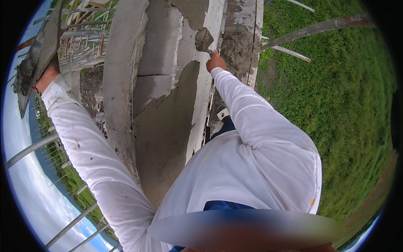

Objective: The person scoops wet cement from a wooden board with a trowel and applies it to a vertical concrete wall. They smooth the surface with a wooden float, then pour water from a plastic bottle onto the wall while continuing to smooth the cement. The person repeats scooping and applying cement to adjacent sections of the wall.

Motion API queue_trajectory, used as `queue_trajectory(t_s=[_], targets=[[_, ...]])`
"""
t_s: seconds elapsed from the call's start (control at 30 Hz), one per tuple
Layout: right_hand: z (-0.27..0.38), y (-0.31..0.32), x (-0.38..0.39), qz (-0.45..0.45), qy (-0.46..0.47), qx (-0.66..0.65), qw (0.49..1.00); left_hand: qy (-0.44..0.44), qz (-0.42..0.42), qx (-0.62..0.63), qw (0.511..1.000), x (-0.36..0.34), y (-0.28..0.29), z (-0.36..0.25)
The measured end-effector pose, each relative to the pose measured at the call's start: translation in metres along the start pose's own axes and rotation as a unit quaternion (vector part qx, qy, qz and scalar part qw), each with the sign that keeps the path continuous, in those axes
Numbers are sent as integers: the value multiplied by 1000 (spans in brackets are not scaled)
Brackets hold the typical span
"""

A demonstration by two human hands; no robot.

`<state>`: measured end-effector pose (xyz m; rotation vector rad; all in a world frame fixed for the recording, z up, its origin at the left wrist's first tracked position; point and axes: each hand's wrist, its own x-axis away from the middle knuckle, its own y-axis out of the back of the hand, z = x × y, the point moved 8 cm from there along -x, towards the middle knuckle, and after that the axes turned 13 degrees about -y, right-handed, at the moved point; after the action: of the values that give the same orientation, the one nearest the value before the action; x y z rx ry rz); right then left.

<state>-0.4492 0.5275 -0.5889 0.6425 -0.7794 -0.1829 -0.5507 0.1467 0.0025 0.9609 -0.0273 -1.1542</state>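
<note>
My left hand (pixel 48 75), at the far left, is closed under a grey mortar-caked hawk (pixel 42 46) that is tilted steeply, with wet mortar along its outer edge. My right hand (pixel 216 61) grips a trowel whose handle is mostly hidden in the fist. A lump of wet mortar (pixel 204 40) covers its blade, close against the concrete wall face. Smooth, darker fresh mortar (pixel 168 117) coats the near part of this face; farther up, paler grey concrete (pixel 157 50) shows, with ragged mortar edges around it.
A heap of mortar (pixel 237 46) lies on a plank walkway (pixel 254 42) right of the wall. My shoe (pixel 222 112) stands on it. A rusty pole (pixel 319 31) juts over the grass (pixel 327 105) below. A string runs along the concrete ledge (pixel 119 71); scaffold poles (pixel 31 149) stand at left.
</note>
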Motion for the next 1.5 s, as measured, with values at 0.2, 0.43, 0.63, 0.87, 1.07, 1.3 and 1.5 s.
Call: queue_trajectory(t_s=[0.2, 0.43, 0.63, 0.87, 1.07, 1.3, 1.5], targets=[[25, 29, 23, -17, 46, 9, 999, -108, 0, -226, 968, 25, 32, -26], [64, 62, 74, -62, 115, -21, 991, -18, -22, -21, 999, 36, 24, 5], [85, 85, 108, -92, 168, -44, 980, 56, -36, 75, 995, 45, -10, 39], [99, 95, 136, -106, 195, -45, 974, 14, -31, -28, 999, 19, -6, 24], [91, 107, 177, -73, 199, -67, 975, -10, -23, -69, 997, -2, -9, 16], [26, 89, 152, 21, 139, -174, 975, -38, -8, -100, 994, 1, -2, 2], [4, 35, 18, 91, 16, -162, 982, -54, 8, -126, 991, 10, 10, -7]])
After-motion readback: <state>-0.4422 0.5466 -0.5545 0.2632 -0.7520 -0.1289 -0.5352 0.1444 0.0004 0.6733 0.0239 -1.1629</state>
